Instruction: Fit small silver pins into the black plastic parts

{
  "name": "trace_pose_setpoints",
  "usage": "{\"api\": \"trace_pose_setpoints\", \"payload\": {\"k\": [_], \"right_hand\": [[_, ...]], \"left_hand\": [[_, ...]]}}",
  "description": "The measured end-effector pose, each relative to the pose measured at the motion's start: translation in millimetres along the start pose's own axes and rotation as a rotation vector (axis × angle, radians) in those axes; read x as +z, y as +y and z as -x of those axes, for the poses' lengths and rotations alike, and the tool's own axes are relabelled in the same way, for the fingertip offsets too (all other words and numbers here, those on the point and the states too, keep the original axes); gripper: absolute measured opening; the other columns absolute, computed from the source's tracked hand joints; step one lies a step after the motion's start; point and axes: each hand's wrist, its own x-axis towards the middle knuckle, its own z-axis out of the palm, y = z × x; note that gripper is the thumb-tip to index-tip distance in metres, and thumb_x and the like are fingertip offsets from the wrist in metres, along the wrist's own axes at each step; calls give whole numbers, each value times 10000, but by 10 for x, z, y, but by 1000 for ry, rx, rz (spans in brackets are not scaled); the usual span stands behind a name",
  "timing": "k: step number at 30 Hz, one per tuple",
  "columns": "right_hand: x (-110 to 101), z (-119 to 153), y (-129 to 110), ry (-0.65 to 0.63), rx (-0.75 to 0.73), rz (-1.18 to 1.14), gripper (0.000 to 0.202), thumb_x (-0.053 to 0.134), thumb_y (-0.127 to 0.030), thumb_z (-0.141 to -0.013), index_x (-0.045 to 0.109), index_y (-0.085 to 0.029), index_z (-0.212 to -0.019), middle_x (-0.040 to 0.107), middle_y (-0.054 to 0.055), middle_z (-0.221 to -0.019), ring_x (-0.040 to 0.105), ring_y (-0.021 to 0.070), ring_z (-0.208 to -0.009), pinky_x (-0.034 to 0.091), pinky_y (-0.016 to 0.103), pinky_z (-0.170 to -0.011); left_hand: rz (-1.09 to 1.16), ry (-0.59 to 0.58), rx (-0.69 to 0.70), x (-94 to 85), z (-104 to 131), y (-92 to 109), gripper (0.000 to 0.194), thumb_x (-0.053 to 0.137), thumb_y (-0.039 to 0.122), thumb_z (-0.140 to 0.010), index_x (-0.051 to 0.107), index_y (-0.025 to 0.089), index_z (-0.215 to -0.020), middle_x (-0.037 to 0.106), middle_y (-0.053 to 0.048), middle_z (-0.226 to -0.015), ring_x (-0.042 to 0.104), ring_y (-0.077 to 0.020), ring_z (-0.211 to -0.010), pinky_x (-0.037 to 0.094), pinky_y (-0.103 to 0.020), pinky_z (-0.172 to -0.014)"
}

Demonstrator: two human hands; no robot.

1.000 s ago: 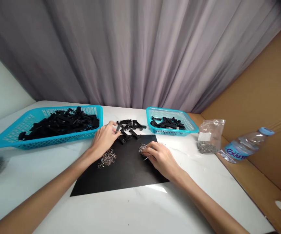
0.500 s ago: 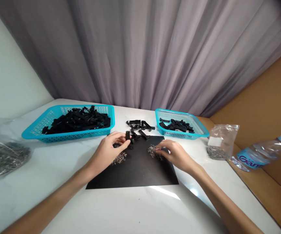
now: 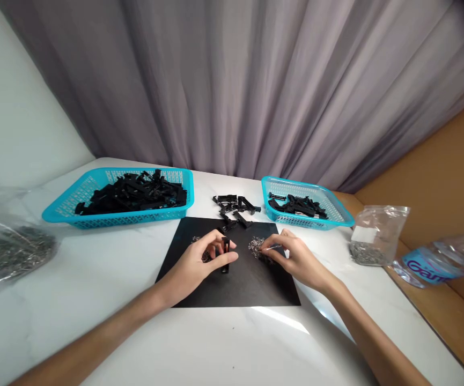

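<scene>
My left hand (image 3: 199,261) is closed, holding a narrow black plastic part (image 3: 226,256) upright between thumb and fingers above the black mat (image 3: 232,287). A long slot shows in the part's face. Behind those fingers lies a pile of small metal pins (image 3: 195,239), partly hidden. My right hand (image 3: 294,256) is closed in a pinch at the edge of a second pile of small metal pins (image 3: 256,245). A thin, light-coloured sliver (image 3: 272,247) shows between its thumb and fingers; its exact kind is too small to tell.
Several loose black plastic parts (image 3: 237,205) lie behind the mat. A blue basket (image 3: 119,219) heaped with black parts stands left; a smaller blue basket (image 3: 308,221) stands right. Clear bags hold metal pieces at left (image 3: 14,249) and right (image 3: 368,252), beside a water bottle (image 3: 428,265).
My left hand has brought the black part nearer to me and slightly right, away from the loose parts. The right hand stays at its pin pile, and the thin sliver now shows more clearly.
</scene>
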Motion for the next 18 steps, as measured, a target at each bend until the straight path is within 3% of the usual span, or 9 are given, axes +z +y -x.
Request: {"api": "trace_pose_setpoints", "payload": {"k": [6, 12, 18], "right_hand": [[-7, 2, 14, 37, -65, 48, 162, 561, -328, -1024, 693, -238, -1000, 696, 67, -1054, 572, 245, -978, 457, 404, -871], [2, 0, 1, 6, -2, -45, 134, 575, -290, -1016, 681, -240, -951, 730, 30, -979, 590, 225, -906, 448, 375, -820], [11, 23, 33, -7, 50, -62, 135, 521, -270, -1028, 639, -234, -972, 697, 36, -992, 589, 213, -928, 435, 335, -757]], "left_hand": [[206, -128, -47, 42, 27, -21, 276, 650, 444, -946, 465, 241, -923, 746, 13, -781, 678, -176, -772, 522, -331, -776], [390, -167, -147, 117, 45, -49, 442, 671, 446, -926, 404, 267, -1230, 706, 13, -774, 708, -187, -691, 541, -274, -559], [408, -190, -134, 123, 43, -65, 426, 630, 443, -955, 458, 259, -1299, 691, -19, -889, 723, -197, -812, 597, -304, -673]]}}
